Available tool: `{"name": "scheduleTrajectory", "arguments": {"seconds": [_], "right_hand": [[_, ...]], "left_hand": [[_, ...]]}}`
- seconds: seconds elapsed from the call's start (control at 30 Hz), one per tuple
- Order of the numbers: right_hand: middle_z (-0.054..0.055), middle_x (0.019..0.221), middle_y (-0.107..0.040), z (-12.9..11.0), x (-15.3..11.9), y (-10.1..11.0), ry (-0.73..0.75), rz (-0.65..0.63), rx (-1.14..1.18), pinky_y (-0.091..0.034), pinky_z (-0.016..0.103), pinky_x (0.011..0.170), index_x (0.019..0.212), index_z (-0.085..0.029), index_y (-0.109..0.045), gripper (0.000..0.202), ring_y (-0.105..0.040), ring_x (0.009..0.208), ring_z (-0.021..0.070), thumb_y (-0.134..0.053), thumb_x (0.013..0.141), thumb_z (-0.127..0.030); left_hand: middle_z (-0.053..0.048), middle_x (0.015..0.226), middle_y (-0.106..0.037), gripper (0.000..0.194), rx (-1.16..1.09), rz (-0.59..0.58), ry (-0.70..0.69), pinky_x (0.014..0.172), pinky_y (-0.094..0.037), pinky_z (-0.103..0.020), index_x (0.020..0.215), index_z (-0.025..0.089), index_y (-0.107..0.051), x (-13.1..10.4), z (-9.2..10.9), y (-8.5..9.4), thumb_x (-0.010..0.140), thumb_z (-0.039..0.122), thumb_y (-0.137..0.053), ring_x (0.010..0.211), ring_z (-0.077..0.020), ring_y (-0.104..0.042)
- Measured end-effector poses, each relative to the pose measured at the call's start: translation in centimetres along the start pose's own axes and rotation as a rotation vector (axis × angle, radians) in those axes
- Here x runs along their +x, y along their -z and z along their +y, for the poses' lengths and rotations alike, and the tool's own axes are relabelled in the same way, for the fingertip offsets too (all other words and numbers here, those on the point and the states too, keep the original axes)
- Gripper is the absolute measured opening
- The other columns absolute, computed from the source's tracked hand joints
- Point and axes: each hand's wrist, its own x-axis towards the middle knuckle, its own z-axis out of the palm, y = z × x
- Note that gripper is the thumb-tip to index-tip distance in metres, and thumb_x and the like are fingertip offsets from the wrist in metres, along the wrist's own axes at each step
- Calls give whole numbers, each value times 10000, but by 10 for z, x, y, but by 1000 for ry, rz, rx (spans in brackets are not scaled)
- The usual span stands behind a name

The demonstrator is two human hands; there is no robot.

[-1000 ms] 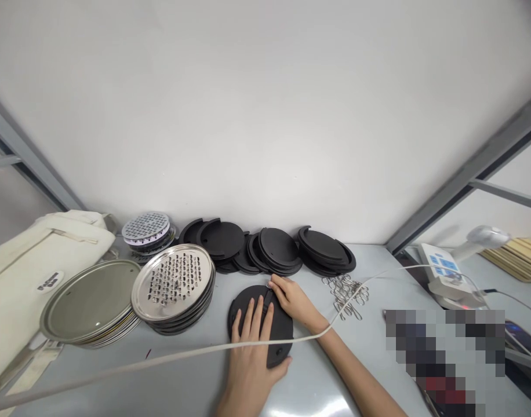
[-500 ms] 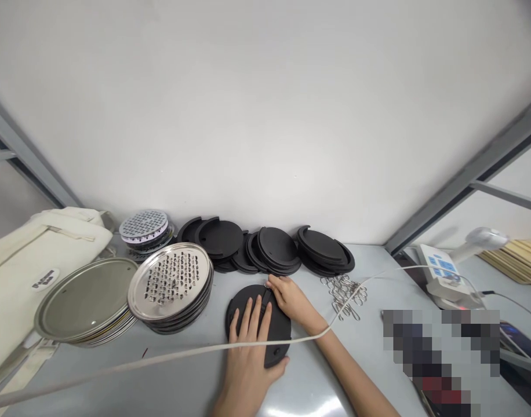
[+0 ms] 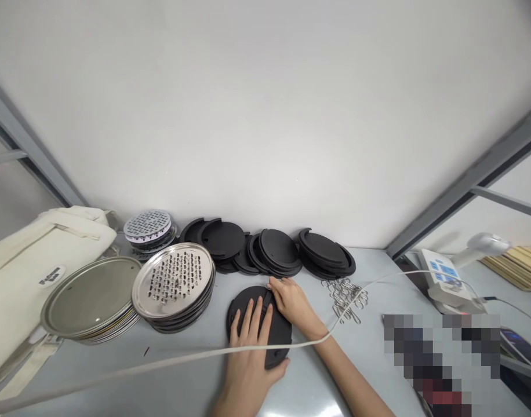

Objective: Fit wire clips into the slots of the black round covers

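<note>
A round black disc point(image 3: 282, 329) with a strap-like bar across it lies on the grey table in front of me. My left hand point(image 3: 250, 353) rests on it, fingers spread flat over the top and the thumb by its near edge. At the disc's far rim, my right hand point(image 3: 294, 304) is closed in a pinch on a small shiny wire clip point(image 3: 269, 286), mostly covered by the fingertips. Several similar wire clips point(image 3: 346, 295) lie in a loose heap to the right. Behind the disc lean stacks of black round plates point(image 3: 279, 248).
A white cable point(image 3: 196, 353) crosses in front of both forearms. To the left stand stacked metal grater plates point(image 3: 176, 278), greenish round lids point(image 3: 89, 298) and a cream bag point(image 3: 43, 255). A white device with blue buttons point(image 3: 442, 272) sits at the right, beside a blurred patch.
The view has shifted slightly. Both hands keep their places on the black disc, with the right fingertips still pinched at its far rim.
</note>
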Motion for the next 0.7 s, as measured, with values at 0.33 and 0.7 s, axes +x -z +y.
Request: {"name": "scheduleTrajectory", "arguments": {"seconds": [0.33, 0.7], "right_hand": [[28, 640, -550, 1, 1, 4, 6, -52, 26, -325, 263, 616, 781, -200, -492, 234, -517, 628, 176, -336, 955, -208], [31, 655, -580, -1, 2, 6, 47, -86, -82, -346, 272, 676, 786, -187, -498, 236, -533, 663, 177, -334, 955, -180]], "left_hand": [[-86, 1449, -378, 834, -2, 23, 13, 1039, -306, -493, 1391, 214, -397, 0, 1, 0, 689, 597, -633, 1271, -326, -406], [-91, 1441, -391, 845, 18, 18, 14, 1037, -294, -493, 1388, 211, -404, 1, 2, -2, 684, 626, -618, 1271, -317, -408]]}}
